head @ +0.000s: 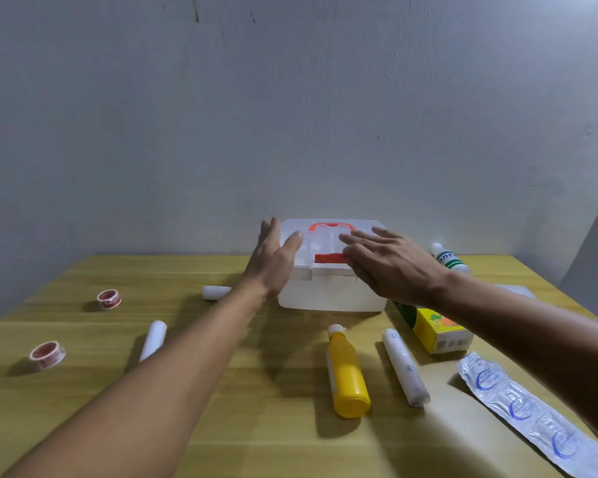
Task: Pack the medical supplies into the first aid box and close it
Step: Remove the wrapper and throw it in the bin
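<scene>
A translucent white first aid box (328,294) with a red handle and red latch stands at the table's far middle, its lid down. My left hand (273,260) is open at the box's left side, fingers apart. My right hand (390,263) hovers open over the lid's right part, near the latch. Around the box lie a yellow bottle (347,374), three white bandage rolls (406,367) (152,339) (216,292), two red-and-white tape rolls (108,299) (47,355), a yellow-green carton (435,331), a white-green bottle (451,260) and a foil blister strip (529,412).
The wooden table (256,426) ends at a grey wall (290,115) right behind the box. A pale flat object (518,290) lies at the right edge, partly hidden by my right forearm.
</scene>
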Tool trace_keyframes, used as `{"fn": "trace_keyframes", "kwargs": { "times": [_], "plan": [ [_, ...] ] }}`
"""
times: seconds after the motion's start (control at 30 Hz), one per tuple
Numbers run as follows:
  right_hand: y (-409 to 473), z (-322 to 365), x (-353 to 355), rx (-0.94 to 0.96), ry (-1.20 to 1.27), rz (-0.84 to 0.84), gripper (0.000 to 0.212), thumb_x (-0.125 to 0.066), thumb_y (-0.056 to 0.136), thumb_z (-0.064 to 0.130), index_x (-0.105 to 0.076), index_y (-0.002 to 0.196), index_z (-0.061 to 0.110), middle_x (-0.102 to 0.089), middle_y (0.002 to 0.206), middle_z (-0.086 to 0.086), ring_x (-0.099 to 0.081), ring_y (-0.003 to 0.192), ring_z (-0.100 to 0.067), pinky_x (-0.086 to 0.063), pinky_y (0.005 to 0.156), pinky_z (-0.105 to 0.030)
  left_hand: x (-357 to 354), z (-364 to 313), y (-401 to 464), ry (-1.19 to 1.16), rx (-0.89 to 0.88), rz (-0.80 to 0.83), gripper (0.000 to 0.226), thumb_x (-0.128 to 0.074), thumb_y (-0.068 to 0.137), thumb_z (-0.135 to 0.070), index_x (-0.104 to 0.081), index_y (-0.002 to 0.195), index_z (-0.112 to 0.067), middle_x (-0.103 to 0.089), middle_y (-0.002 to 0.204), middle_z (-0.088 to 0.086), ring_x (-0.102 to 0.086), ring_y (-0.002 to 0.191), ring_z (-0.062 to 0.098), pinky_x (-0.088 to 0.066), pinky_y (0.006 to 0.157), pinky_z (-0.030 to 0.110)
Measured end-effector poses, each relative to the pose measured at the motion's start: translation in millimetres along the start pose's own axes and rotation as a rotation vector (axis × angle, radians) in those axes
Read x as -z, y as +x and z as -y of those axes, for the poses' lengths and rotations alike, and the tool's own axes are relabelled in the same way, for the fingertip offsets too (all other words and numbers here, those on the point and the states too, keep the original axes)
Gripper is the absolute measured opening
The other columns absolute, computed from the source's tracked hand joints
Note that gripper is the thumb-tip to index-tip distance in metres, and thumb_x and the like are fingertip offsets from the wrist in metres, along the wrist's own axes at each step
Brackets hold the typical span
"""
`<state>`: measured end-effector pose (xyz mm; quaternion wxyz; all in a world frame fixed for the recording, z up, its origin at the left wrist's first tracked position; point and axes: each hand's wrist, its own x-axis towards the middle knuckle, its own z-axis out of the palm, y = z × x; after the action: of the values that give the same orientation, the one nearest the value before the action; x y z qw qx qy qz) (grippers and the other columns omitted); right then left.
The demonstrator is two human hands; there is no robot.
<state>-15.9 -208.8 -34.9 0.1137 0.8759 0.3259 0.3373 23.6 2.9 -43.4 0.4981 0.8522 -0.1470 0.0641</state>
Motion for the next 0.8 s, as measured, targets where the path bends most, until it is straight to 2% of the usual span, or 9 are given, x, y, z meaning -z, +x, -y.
{"fn": "trace_keyframes", "kwargs": {
  "times": [0.13, 0.23, 0.37, 0.47, 0.53, 0.6, 0.67, 0.73, 0.8],
  "plan": [
    [13.5, 2.1, 12.3, -0.242, 0.214, -0.022, 0.037, -0.033, 0.100, 0.028, -0.058, 0.110, 0.003, -0.069, 0.098, -0.018, -0.063, 0.076, -0.039, -0.052, 0.068, -0.048, -7.4, 5.6, -4.8, -0.441, 0.153, -0.084, 0.087, -0.032, 0.084, -0.074, -0.014, 0.153, -0.024, -0.014, 0.161, 0.000, -0.018, 0.147, 0.020, -0.012, 0.115, 0.031],
    [24.6, -2.1, 19.8, -0.328, 0.341, -0.066, 0.030, -0.040, 0.100, 0.024, -0.060, 0.111, 0.005, -0.070, 0.091, -0.019, -0.062, 0.069, -0.036, -0.052, 0.062, -0.046, -15.2, 26.2, 5.9, -0.499, 0.189, -0.083, 0.113, -0.028, 0.055, -0.098, -0.036, 0.145, -0.030, -0.034, 0.155, 0.005, -0.035, 0.140, 0.024, -0.027, 0.116, 0.050],
    [36.9, -13.2, 22.7, -0.388, 0.385, -0.104, 0.026, -0.045, 0.099, 0.022, -0.063, 0.108, 0.006, -0.071, 0.090, -0.018, -0.062, 0.068, -0.034, -0.053, 0.060, -0.045, -16.6, 26.6, 6.0, -0.409, 0.164, -0.118, 0.083, -0.025, 0.075, -0.075, -0.055, 0.130, -0.021, -0.058, 0.134, 0.006, -0.053, 0.124, 0.024, -0.041, 0.105, 0.046],
    [31.5, -8.1, 22.3, -0.356, 0.375, -0.084, 0.025, -0.047, 0.098, 0.018, -0.066, 0.106, 0.003, -0.071, 0.095, -0.017, -0.065, 0.076, -0.033, -0.054, 0.068, -0.048, -15.7, 17.6, -2.1, -0.487, 0.152, -0.208, 0.051, -0.027, 0.091, -0.043, -0.061, 0.084, -0.006, -0.064, 0.085, 0.007, -0.056, 0.082, 0.020, -0.043, 0.066, 0.031],
    [15.8, 2.9, 16.7, -0.280, 0.326, -0.022, 0.025, -0.047, 0.096, 0.017, -0.067, 0.102, 0.004, -0.071, 0.103, -0.017, -0.066, 0.089, -0.034, -0.054, 0.079, -0.050, -14.8, 19.6, -2.2, -0.581, 0.144, -0.259, 0.047, -0.026, 0.095, -0.037, -0.054, 0.072, -0.008, -0.061, 0.071, -0.002, -0.054, 0.069, 0.012, -0.038, 0.059, 0.029],
    [-2.2, 14.7, 8.8, -0.212, 0.268, 0.035, 0.029, -0.044, 0.095, 0.022, -0.069, 0.103, 0.009, -0.069, 0.118, -0.014, -0.063, 0.112, -0.033, -0.051, 0.093, -0.051, -13.8, 21.1, -3.0, -0.569, 0.133, -0.256, 0.056, -0.024, 0.096, -0.050, -0.064, 0.088, -0.012, -0.068, 0.091, -0.009, -0.061, 0.085, 0.003, -0.047, 0.078, 0.029],
    [-13.6, 17.3, 0.2, -0.178, 0.223, 0.029, 0.032, -0.043, 0.095, 0.027, -0.070, 0.105, 0.012, -0.066, 0.125, -0.012, -0.058, 0.122, -0.030, -0.049, 0.097, -0.050, -14.3, 22.4, -3.3, -0.390, 0.106, -0.231, 0.071, -0.024, 0.090, -0.064, -0.051, 0.135, -0.016, -0.050, 0.143, -0.003, -0.044, 0.133, 0.013, -0.031, 0.114, 0.035],
    [-20.1, 18.0, -5.8, -0.168, 0.205, 0.031, 0.032, -0.047, 0.094, 0.031, -0.069, 0.108, 0.013, -0.064, 0.129, -0.012, -0.056, 0.125, -0.030, -0.047, 0.100, -0.052, -15.7, 17.2, -7.7, -0.162, 0.004, -0.247, 0.069, -0.025, 0.094, -0.058, -0.033, 0.148, -0.015, -0.026, 0.158, 0.000, -0.020, 0.147, 0.012, -0.013, 0.121, 0.031],
    [-26.0, 19.6, -8.1, -0.148, 0.177, 0.076, 0.034, -0.053, 0.092, 0.035, -0.065, 0.117, 0.015, -0.057, 0.137, -0.012, -0.048, 0.132, -0.031, -0.040, 0.107, -0.055, -18.6, 10.5, -11.2, 0.030, -0.140, -0.244, 0.074, -0.021, 0.089, -0.059, -0.037, 0.146, -0.014, -0.026, 0.158, 0.004, -0.016, 0.148, 0.014, -0.013, 0.121, 0.039]
  ]
}}
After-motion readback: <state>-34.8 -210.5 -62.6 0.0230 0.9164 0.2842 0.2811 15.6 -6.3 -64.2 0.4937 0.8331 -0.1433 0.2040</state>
